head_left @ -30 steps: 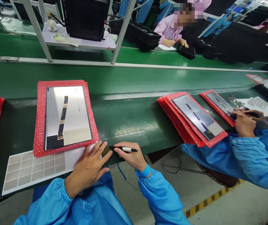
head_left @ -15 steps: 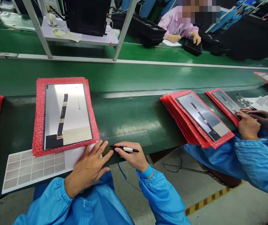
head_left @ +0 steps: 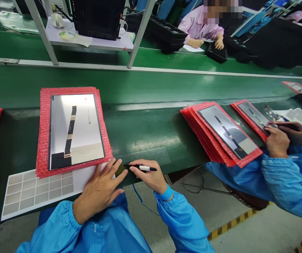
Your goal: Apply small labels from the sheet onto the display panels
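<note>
Right hand (head_left: 148, 176) pinching marker pen (head_left: 142, 168), left hand (head_left: 99, 191) splayed on grey-padded white sheet (head_left: 40, 191), both unmoved since earlier frame, panel label (head_left: 90, 119) too small to read

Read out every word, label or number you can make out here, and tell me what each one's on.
Printed block on the display panel: too small to read.
White pen in the right hand: no readable writing.
Nothing here can be quoted.
</note>
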The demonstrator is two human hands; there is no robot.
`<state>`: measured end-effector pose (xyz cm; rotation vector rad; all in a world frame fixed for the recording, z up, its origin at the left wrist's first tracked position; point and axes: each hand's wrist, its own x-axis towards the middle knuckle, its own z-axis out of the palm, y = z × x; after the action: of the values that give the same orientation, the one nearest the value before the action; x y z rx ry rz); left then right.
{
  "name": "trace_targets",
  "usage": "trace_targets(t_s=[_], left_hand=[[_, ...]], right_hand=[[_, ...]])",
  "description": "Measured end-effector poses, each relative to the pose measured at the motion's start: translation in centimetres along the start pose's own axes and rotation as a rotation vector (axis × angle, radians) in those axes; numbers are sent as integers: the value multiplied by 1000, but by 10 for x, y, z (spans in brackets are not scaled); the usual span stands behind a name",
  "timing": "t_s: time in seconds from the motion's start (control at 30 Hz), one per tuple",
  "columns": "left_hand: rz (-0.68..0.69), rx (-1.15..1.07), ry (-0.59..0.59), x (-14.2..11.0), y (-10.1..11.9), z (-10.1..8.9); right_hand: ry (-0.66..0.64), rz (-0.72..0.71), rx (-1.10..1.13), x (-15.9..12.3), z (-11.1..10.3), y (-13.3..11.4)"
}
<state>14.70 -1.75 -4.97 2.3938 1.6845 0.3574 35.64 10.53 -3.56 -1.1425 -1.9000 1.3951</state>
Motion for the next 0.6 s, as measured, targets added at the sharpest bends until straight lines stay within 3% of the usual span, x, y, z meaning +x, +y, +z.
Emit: trace_targets(t_s=[0.6], left_hand=[[3, 7, -81, 2, 2, -6]], right_hand=[[35, 18, -37, -3, 1, -1]])
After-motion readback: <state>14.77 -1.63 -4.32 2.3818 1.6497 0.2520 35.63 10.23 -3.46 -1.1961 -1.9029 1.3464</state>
